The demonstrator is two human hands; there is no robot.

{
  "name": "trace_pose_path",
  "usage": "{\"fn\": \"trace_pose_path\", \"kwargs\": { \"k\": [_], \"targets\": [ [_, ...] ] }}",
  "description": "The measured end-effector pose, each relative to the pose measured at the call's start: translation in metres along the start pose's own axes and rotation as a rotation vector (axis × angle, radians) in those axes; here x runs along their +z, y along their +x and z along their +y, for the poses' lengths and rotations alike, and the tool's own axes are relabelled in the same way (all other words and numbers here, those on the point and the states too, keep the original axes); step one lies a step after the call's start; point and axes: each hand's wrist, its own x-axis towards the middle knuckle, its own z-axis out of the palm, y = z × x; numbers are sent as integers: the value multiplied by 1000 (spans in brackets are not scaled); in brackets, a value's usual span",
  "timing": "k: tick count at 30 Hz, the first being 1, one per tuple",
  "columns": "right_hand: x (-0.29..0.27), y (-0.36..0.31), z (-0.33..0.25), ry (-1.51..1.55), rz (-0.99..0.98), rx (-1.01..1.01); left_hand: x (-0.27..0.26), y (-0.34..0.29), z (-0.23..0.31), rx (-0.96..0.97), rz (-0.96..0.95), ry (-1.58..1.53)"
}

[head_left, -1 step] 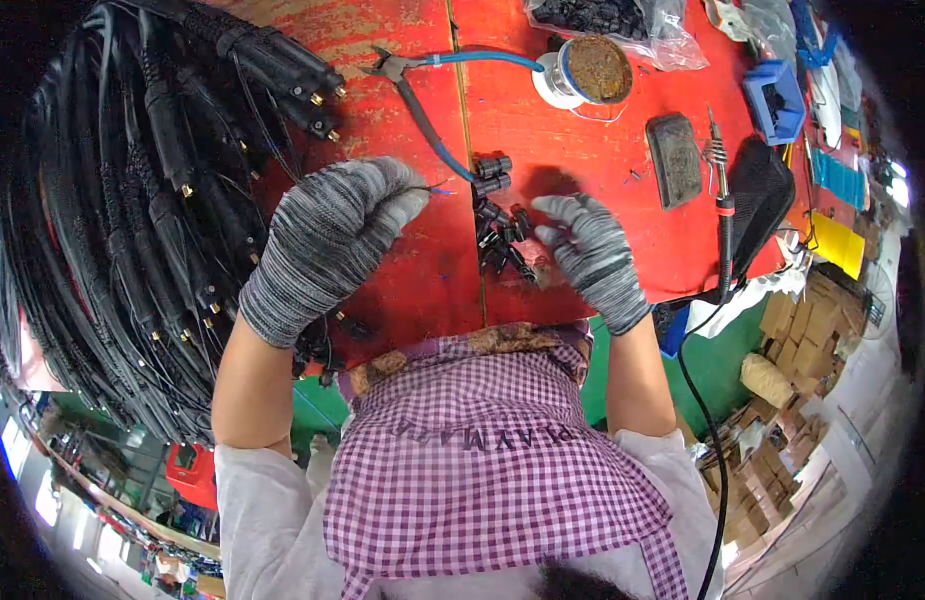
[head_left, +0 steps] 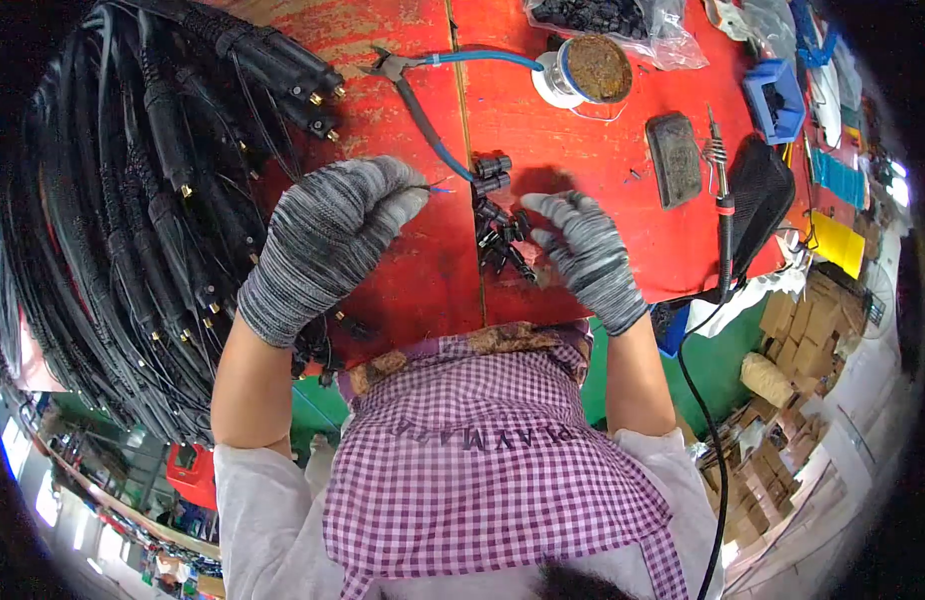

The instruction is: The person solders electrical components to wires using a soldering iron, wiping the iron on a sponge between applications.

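Red worktop (head_left: 423, 285) meets the checked apron (head_left: 473, 410) along its near edge. Just beyond, the gloved left hand (head_left: 328, 235) pinches a thin wire (head_left: 441, 190), its coloured tips pointing right over the board. Fingers bent, the gloved right hand (head_left: 593, 255) sits beside a pile of black connectors (head_left: 496, 232) near the seam; whether it grasps anything, I cannot tell. Black cables (head_left: 113, 225) crowd the left side up close to the left hand, while red surface stretches rightward from the right hand to a soldering iron (head_left: 726, 205) by the right edge. Farther off lie a dark block (head_left: 675, 160), cutters (head_left: 420, 112), a round tin (head_left: 600, 70) and a plastic bag (head_left: 673, 40).
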Motion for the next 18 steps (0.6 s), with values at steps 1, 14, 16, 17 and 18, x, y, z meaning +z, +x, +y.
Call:
{"fn": "trace_pose_path", "kwargs": {
  "k": [1,14,16,17,18],
  "targets": [
    [1,2,-6,-82,-17,-100,0,0,0,-23,-18,-34],
    [-1,-2,3,197,-77,58,-16,5,5,-121,-214,-214],
    [-11,-4,-10,437,20,133,-17,5,6,-106,-222,-236],
    [-17,-3,-19,436,21,134,-18,5,6,-91,-228,-256],
    [-22,0,-28,620,20,158,-20,7,7,-87,-228,-255]
  ]
}}
